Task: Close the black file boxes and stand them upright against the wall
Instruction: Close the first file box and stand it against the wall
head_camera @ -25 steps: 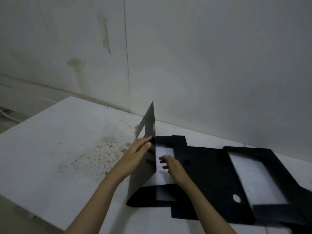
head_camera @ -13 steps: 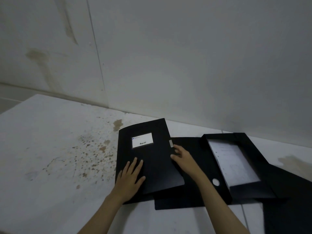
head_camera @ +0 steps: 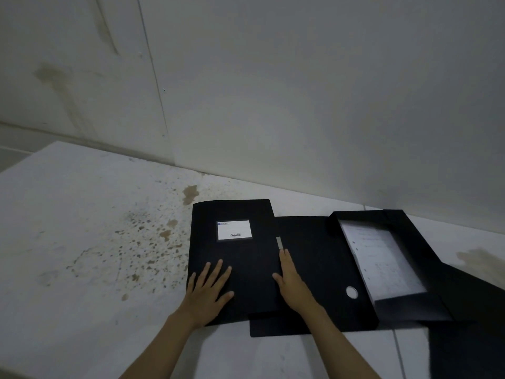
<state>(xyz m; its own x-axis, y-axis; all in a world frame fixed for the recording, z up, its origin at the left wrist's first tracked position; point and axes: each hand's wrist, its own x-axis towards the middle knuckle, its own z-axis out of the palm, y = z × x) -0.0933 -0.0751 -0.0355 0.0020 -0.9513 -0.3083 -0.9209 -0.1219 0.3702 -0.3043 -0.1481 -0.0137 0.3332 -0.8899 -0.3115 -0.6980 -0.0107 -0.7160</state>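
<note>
Stained white table [head_camera: 82, 214], closed file box [head_camera: 232, 258] under flat, spread left hand [head_camera: 207, 291], right hand [head_camera: 292, 283]

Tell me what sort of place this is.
Probably a plain storeroom or back office, though little shows. A bare, stained wall rises behind a speckled white table. On it lie black file boxes: a closed one under both hands, an open one holding papers.

Print on the white label [head_camera: 234, 230] and papers [head_camera: 381, 258] is too blurred to read.
</note>
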